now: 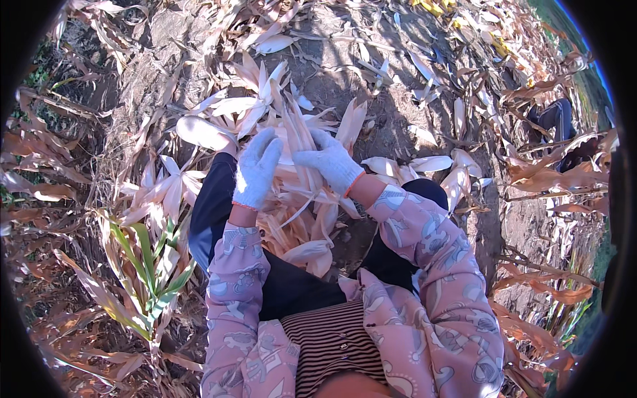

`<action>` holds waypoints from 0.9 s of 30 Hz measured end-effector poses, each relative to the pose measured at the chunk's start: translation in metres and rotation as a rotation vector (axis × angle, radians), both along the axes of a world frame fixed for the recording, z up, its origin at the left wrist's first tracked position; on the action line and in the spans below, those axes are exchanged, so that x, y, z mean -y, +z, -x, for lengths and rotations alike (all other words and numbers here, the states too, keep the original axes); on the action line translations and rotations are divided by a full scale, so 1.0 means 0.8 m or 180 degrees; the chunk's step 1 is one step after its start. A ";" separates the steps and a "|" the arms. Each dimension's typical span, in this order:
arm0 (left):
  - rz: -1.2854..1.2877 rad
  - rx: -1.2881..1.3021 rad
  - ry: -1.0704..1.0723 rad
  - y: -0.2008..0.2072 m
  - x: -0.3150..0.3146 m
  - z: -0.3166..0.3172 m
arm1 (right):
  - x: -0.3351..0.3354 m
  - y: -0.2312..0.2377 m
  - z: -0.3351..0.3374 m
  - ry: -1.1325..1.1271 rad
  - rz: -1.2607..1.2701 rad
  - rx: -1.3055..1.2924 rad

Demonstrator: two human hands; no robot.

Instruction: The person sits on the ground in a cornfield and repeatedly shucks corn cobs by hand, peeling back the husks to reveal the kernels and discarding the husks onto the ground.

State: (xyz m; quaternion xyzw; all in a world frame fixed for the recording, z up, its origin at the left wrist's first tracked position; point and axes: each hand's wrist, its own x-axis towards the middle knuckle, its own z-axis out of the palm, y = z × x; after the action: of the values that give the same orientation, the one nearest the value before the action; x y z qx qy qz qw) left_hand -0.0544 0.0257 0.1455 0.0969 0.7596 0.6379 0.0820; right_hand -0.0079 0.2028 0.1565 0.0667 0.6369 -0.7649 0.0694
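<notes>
Both my hands wear white knitted gloves with orange cuffs. In my right hand (330, 161) is a dry corn husk (296, 126), pale and long, standing up between the thumb and fingers; whether an ear is inside is hidden. Just left of it, my left hand (256, 169) is raised with its fingers loosely extended and nothing visible in them. Beneath and between my hands, a heap of loose dry husks (302, 229) lies between my legs. More peeled husks (255, 99) fan out beyond my hands.
My shoe (204, 132) rests left of the husks. A partly green corn plant (149, 278) lies at the lower left. Yellow corn ears (431, 6) sit at the far top right. Dark cloth like a trouser leg (556, 119) shows at the right among dry stalks.
</notes>
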 end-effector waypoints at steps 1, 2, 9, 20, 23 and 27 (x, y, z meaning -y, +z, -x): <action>-0.0088 0.0224 -0.0010 0.005 -0.003 -0.002 | 0.005 0.007 -0.002 0.0048 -0.0252 0.0036; 0.0238 -0.0055 0.0093 0.010 -0.008 -0.005 | 0.011 -0.007 0.000 0.0157 -0.0211 -0.0277; 0.0802 -0.0188 -0.0013 -0.009 0.000 0.000 | 0.026 -0.032 -0.008 0.0000 -0.1306 -0.0177; 0.1003 -0.0869 -0.0507 -0.003 0.009 0.002 | 0.016 -0.054 -0.011 0.0025 -0.0830 -0.0260; 0.0982 -0.0722 -0.0347 -0.006 0.012 0.004 | 0.017 -0.039 -0.013 0.0211 -0.0382 -0.0162; 0.0798 -0.0491 -0.0004 -0.011 0.008 0.007 | 0.015 -0.032 -0.013 0.0368 0.0031 -0.0125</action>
State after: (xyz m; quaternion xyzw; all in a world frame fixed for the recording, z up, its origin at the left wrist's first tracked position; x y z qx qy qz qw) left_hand -0.0596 0.0193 0.1363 0.1351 0.8373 0.5287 0.0353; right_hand 0.0023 0.1905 0.1309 0.0145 0.6372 -0.7639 0.1013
